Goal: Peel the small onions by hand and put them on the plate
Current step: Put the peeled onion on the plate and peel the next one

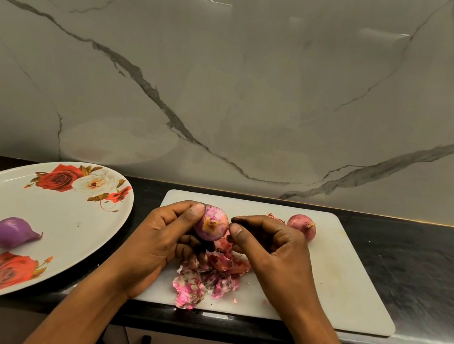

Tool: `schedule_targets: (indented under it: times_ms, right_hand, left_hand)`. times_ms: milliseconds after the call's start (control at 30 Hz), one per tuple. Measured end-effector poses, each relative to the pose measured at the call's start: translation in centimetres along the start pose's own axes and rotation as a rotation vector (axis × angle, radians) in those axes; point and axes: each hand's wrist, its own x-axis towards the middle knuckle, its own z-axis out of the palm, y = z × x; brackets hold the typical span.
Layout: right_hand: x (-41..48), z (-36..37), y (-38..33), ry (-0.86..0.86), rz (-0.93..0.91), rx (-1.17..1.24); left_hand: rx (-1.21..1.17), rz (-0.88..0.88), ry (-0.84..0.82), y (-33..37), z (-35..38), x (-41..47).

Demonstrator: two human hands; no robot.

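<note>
My left hand [166,236] grips a small pink onion [212,223] above the white cutting board [349,287], its dry root end facing me. My right hand [265,242] is just right of the onion, thumb and forefinger pinched together at its side; whether they hold a bit of skin I cannot tell. A heap of pink onion skins [207,278] lies on the board under my hands. One unpeeled onion [302,226] rests at the board's back, behind my right hand. A peeled purple onion [9,231] lies on the white rose-patterned plate [78,210] at the left.
The board and plate sit on a black counter [423,267] against a marble wall [258,90]. The plate overhangs the counter's front edge [229,329] at the left. Bare board lies right of my hands.
</note>
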Motion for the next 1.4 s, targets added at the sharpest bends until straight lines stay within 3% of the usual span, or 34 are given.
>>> schedule_targets:
  times_ms: [1067,1400]
  right_hand:
    - [-0.1,-0.1,-0.2,-0.05,-0.052,0.059]
    - [-0.2,-0.1,0.1,0.025,-0.099,-0.02]
  left_hand:
    - [0.016,0.021,-0.016,-0.5,-0.3,0.3]
    - [-0.002,0.061,0.0,-1.0,-0.6,0.6]
